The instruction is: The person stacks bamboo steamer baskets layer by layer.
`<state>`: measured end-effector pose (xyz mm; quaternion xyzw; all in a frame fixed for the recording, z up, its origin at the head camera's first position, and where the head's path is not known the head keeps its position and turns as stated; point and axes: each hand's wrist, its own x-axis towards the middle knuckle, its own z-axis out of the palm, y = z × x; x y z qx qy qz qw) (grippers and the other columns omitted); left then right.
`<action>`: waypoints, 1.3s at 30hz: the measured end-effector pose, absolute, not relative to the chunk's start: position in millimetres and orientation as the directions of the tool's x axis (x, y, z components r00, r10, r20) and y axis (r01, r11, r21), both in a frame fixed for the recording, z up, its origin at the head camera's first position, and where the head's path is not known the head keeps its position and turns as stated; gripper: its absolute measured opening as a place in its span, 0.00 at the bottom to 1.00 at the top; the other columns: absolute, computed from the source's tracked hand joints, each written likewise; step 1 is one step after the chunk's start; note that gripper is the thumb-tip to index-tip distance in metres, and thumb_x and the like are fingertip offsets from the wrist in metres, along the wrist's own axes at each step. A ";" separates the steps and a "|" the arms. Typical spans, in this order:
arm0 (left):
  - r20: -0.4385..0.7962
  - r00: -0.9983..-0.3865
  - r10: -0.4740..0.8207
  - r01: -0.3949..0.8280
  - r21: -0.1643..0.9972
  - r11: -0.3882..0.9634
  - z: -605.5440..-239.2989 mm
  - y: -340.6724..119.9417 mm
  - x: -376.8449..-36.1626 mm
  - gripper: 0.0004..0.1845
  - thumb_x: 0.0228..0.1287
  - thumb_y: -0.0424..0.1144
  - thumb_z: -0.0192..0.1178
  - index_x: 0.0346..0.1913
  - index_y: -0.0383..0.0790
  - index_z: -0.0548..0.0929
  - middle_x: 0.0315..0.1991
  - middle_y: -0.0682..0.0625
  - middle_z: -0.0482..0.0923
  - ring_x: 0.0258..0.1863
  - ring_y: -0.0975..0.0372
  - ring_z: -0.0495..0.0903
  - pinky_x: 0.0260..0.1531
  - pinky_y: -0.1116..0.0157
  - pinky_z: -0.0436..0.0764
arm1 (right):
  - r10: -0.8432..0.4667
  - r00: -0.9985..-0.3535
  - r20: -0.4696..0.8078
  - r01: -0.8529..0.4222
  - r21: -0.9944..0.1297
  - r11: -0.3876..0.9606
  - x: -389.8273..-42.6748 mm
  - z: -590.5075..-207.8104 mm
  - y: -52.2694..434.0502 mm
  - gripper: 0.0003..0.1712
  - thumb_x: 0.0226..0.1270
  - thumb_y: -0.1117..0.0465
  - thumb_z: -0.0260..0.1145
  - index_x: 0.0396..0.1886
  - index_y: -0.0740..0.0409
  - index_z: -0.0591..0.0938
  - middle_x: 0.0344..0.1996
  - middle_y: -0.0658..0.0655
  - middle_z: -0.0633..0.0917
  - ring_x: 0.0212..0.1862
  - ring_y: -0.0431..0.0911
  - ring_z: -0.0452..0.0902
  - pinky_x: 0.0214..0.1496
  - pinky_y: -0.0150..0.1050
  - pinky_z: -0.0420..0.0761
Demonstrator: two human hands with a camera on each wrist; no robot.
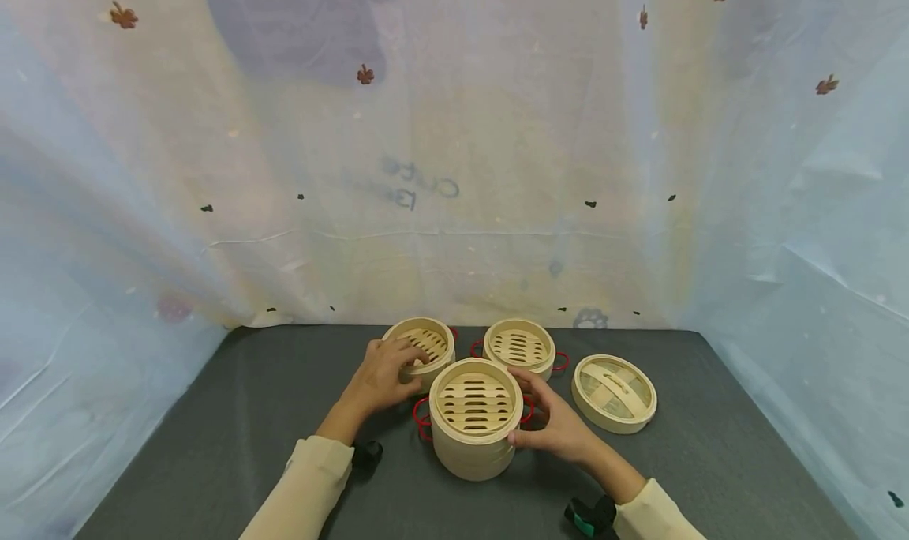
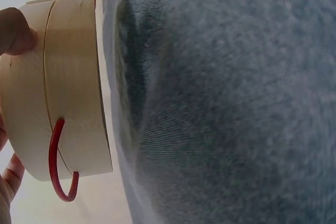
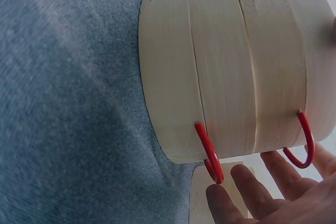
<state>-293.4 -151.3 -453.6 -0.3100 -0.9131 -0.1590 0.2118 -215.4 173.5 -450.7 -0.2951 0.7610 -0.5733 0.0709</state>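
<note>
In the head view a stack of bamboo steamer baskets (image 1: pixel 474 455) with red side handles stands at the front centre, its slatted floor showing on top. My right hand (image 1: pixel 557 425) holds the stack's right side, thumb at the near wall and fingers round the far side, by the red handles (image 3: pixel 209 153). Behind and to the left is another steamer basket (image 1: pixel 442 374). My left hand (image 1: pixel 383 374) grips that one, fingers reaching over its rim and thumb pressed on the wall; the left wrist view shows this basket (image 2: pixel 73 77) side-on with one red handle (image 2: pixel 55 156).
A third slatted steamer basket (image 1: pixel 521 360) with red handles sits at the back centre. To its right lies a round woven bamboo lid (image 1: pixel 616 425). The dark grey tabletop (image 1: pixel 234 445) ends at a hanging patterned sheet (image 1: pixel 454 279) behind and along the sides.
</note>
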 end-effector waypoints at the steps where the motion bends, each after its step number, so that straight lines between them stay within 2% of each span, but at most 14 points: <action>1: 0.489 -0.717 0.497 0.634 0.160 0.757 -452.4 -151.7 -292.7 0.13 0.51 0.43 0.69 0.42 0.57 0.84 0.33 0.58 0.76 0.33 0.65 0.71 0.41 0.54 0.66 | -0.531 -0.815 0.232 -0.369 -0.914 0.167 -215.4 -450.5 173.5 0.50 0.56 0.61 0.71 0.75 0.51 0.55 0.68 0.65 0.67 0.68 0.68 0.62 0.58 0.67 0.70; 12: 0.519 -0.706 0.481 0.634 0.163 0.756 -441.7 -154.5 -289.1 0.13 0.52 0.42 0.68 0.42 0.56 0.84 0.34 0.59 0.76 0.35 0.64 0.72 0.46 0.52 0.68 | -0.529 -0.814 0.238 -0.374 -0.913 0.164 -215.0 -449.2 172.8 0.50 0.56 0.61 0.72 0.75 0.53 0.55 0.68 0.66 0.67 0.67 0.67 0.62 0.57 0.64 0.71; 20: 0.562 -0.672 0.481 0.649 0.134 0.749 -433.5 -155.9 -285.8 0.13 0.48 0.41 0.69 0.40 0.56 0.84 0.32 0.59 0.75 0.34 0.63 0.71 0.43 0.52 0.70 | -0.529 -0.814 0.238 -0.374 -0.913 0.165 -215.2 -450.2 173.0 0.51 0.56 0.61 0.72 0.75 0.54 0.55 0.68 0.66 0.66 0.68 0.68 0.62 0.57 0.64 0.71; 27: 0.570 -0.669 0.476 0.650 0.140 0.747 -423.7 -154.9 -281.3 0.13 0.48 0.40 0.69 0.40 0.55 0.84 0.34 0.58 0.75 0.37 0.61 0.73 0.48 0.49 0.70 | -0.534 -0.812 0.236 -0.370 -0.916 0.157 -216.4 -453.0 173.6 0.50 0.56 0.62 0.72 0.75 0.51 0.55 0.68 0.64 0.67 0.68 0.66 0.62 0.59 0.66 0.68; 39: 0.617 -0.616 0.489 0.681 0.106 0.725 -404.4 -151.9 -271.4 0.12 0.49 0.39 0.68 0.39 0.53 0.84 0.34 0.57 0.75 0.38 0.60 0.74 0.47 0.50 0.71 | -0.530 -0.819 0.218 -0.348 -0.924 0.158 -215.9 -451.2 173.3 0.50 0.57 0.61 0.71 0.75 0.49 0.55 0.69 0.63 0.66 0.69 0.67 0.60 0.59 0.65 0.68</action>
